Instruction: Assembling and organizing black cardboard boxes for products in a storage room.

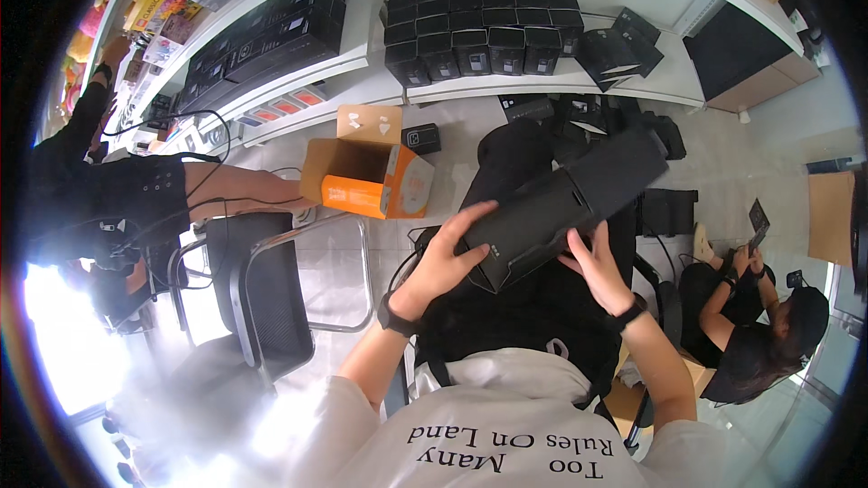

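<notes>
A long black cardboard box point(529, 221) lies across my lap, tilted so that its right end points up and away. Its long lid panel point(624, 172) stretches out toward the right. My left hand point(448, 253) grips the box's left end, fingers on the top and thumb at the near side. At the near edge, right of the middle, my right hand point(597, 267) holds the box with thumb and fingers; some of its fingertips are hidden behind the cardboard. What is inside the box does not show.
Ahead, a white shelf point(542, 81) carries rows of small black boxes point(470, 50). An opened orange carton point(362, 194) sits on the floor to the left, near a black chair point(262, 289). One person point(759, 325) sits at the right; another point(117, 190) stands at the left.
</notes>
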A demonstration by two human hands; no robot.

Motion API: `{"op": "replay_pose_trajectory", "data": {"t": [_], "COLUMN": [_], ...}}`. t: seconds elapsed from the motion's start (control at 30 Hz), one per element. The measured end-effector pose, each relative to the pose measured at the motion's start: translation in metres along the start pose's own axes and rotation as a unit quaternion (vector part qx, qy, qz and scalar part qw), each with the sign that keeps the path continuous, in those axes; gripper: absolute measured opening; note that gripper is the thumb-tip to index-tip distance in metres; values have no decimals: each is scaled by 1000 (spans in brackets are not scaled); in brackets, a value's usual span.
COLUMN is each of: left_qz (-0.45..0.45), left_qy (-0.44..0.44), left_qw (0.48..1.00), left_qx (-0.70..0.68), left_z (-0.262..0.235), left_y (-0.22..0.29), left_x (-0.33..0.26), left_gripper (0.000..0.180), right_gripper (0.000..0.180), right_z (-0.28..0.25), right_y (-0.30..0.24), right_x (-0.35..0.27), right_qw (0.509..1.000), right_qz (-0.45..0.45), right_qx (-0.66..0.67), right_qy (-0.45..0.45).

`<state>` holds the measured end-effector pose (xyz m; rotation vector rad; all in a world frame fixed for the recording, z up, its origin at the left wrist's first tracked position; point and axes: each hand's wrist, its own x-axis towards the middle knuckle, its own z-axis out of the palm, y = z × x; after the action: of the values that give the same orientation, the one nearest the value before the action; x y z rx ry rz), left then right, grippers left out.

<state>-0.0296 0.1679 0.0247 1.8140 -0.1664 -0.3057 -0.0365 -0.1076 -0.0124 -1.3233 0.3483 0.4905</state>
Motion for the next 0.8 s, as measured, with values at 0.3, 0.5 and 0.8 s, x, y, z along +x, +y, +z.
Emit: {"op": "replay_pose_trajectory", "data": {"t": [0.3,0.5,0.8], "left_qz": [-86,85,94], "left_qy": [-146,-186,-108], "left_qw": [984,975,988], "left_qx": [-51,-90,-59], "left_z": [-6,-26,-6], "left_y": [13,15,12], "left_x": [3,17,21], "left_gripper": [50,63,45], "right_gripper": [69,66,60], "right_z": [42,32,38], "right_y": [-25,-78,-85], "right_x": [57,67,68], "right_qw": [995,991,997], "right_qz": [-64,-83,-70], "right_qx": [70,91,41], "right_qy": [-6,-43,-16]}}
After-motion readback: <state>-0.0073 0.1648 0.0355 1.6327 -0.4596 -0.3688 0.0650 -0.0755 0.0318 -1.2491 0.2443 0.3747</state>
